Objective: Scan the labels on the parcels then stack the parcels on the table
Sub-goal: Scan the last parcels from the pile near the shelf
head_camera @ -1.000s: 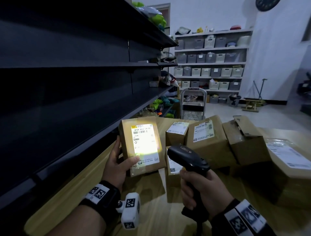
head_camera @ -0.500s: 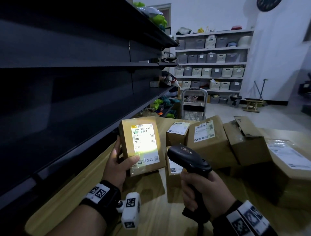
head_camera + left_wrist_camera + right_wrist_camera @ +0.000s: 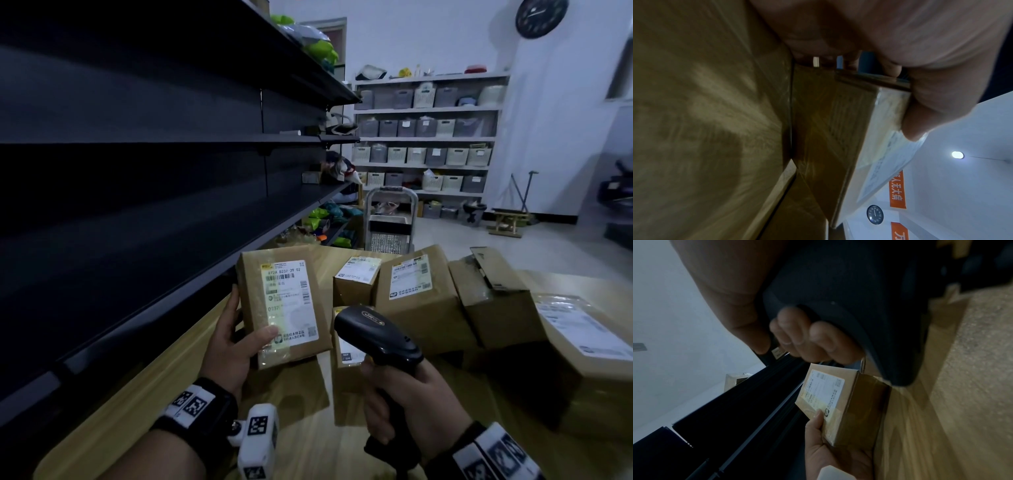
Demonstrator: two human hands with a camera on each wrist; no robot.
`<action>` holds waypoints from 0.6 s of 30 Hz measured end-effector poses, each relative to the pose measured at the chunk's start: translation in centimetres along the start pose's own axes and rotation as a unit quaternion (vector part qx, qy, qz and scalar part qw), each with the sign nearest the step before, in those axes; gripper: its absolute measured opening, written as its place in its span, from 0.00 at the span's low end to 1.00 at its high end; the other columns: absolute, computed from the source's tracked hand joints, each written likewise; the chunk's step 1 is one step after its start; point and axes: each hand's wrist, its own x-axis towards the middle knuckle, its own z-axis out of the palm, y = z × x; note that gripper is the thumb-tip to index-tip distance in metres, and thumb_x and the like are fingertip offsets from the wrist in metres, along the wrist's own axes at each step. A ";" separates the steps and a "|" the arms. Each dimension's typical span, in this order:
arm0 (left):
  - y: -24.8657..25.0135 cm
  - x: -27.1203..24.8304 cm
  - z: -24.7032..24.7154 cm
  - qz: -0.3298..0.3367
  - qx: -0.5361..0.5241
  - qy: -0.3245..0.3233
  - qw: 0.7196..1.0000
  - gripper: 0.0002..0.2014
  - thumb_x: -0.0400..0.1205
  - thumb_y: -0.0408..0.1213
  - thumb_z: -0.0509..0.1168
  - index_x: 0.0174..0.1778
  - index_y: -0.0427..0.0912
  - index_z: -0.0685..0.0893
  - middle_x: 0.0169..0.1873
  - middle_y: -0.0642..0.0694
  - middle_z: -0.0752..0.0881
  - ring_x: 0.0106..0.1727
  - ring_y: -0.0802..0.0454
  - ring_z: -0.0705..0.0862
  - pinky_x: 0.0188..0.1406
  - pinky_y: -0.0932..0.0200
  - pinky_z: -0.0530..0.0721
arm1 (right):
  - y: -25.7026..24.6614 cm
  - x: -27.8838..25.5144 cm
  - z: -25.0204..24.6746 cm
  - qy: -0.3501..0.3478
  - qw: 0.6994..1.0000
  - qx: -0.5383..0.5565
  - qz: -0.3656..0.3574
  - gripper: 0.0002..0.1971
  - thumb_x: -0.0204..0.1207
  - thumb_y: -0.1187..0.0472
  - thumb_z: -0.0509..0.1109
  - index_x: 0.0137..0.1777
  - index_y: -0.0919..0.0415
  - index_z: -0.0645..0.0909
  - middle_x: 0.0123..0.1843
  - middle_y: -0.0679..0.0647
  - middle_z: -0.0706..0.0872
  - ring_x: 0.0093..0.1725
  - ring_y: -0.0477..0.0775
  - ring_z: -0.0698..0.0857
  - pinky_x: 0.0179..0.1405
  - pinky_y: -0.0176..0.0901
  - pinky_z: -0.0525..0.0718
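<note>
My left hand [image 3: 236, 337] holds a flat brown parcel [image 3: 284, 305] tilted up over the wooden table [image 3: 154, 387], thumb on the lower edge of its white label [image 3: 291, 301]. The same parcel [image 3: 840, 404] shows in the right wrist view, and its brown side [image 3: 830, 129] in the left wrist view. My right hand [image 3: 407, 401] grips the handle of a black barcode scanner [image 3: 376, 339], whose head points at the held parcel. Several other labelled parcels [image 3: 418, 298] sit on the table behind and to the right.
Dark metal shelving [image 3: 137, 171] runs along the table's left side. A large box [image 3: 596, 356] lies at the table's right edge. A step stool [image 3: 390, 219] stands past the table's far end, with white shelves of bins [image 3: 424, 137] against the back wall.
The bright scanner light on the held parcel's label has faded out. Both hands and the parcel stay almost where they were.
</note>
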 end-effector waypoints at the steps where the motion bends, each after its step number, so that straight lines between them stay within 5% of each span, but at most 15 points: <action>1: 0.0 0.0 0.0 0.000 0.002 0.001 1.000 0.51 0.76 0.25 0.81 0.86 0.78 0.74 0.72 0.47 0.91 0.60 0.39 0.97 0.56 0.30 0.96 | -0.1 0.0 0.0 -0.001 1.000 0.004 0.004 0.11 0.60 0.57 0.83 0.35 0.63 0.86 0.23 0.62 0.67 0.17 0.54 0.68 0.22 0.50 0.62; 5: 0.0 0.1 -0.1 0.001 -0.002 0.007 1.000 0.53 0.74 0.27 0.83 0.89 0.74 0.72 0.70 0.46 0.92 0.59 0.39 0.97 0.56 0.31 0.96 | -0.3 0.2 -0.6 -0.004 0.998 0.065 0.012 0.22 0.53 0.58 0.92 0.45 0.64 0.90 0.24 0.63 0.71 0.17 0.57 0.73 0.19 0.45 0.73; 8: -0.3 0.4 -0.1 0.002 -0.026 0.024 0.999 0.42 0.80 0.29 0.79 0.85 0.71 0.76 0.63 0.43 0.96 0.57 0.37 0.98 0.57 0.33 0.94 | -0.5 0.7 -1.3 0.039 0.996 0.080 0.002 0.36 0.48 0.53 0.96 0.54 0.69 0.87 0.28 0.65 0.76 0.22 0.60 0.76 0.24 0.49 0.77; 10: -0.6 0.8 -0.1 0.004 -0.038 0.028 0.999 0.33 0.85 0.29 0.75 0.80 0.68 0.81 0.59 0.41 0.98 0.57 0.36 0.98 0.57 0.37 0.93 | -0.6 0.9 -1.6 0.073 0.994 0.077 -0.009 0.33 0.57 0.55 0.91 0.58 0.72 0.85 0.34 0.67 0.82 0.28 0.65 0.82 0.29 0.54 0.84; 13: -1.0 1.3 -0.1 0.000 -0.029 0.027 0.999 0.25 0.86 0.30 0.74 0.69 0.67 0.86 0.57 0.41 0.98 0.55 0.38 0.98 0.57 0.40 0.92 | -0.7 1.1 -1.7 0.099 0.989 0.104 -0.026 0.20 0.70 0.64 0.84 0.59 0.74 0.88 0.49 0.73 0.92 0.46 0.74 0.91 0.49 0.66 0.90; 16: -1.4 1.7 -0.4 -0.009 -0.015 0.030 0.999 0.23 0.86 0.36 0.77 0.73 0.64 0.86 0.59 0.42 0.98 0.58 0.38 0.97 0.60 0.38 0.92 | -0.6 1.2 -1.4 0.127 0.986 0.109 -0.016 0.23 0.68 0.64 0.78 0.63 0.71 0.87 0.59 0.75 0.94 0.61 0.77 0.93 0.65 0.74 0.87; 18: -1.5 1.9 -0.6 -0.018 -0.012 0.041 0.999 0.22 0.84 0.41 0.79 0.74 0.62 0.85 0.59 0.44 0.98 0.60 0.38 0.97 0.64 0.34 0.92 | -0.7 1.2 -1.3 0.131 0.987 0.092 -0.005 0.24 0.65 0.61 0.80 0.62 0.68 0.89 0.60 0.71 0.95 0.62 0.74 0.94 0.71 0.77 0.85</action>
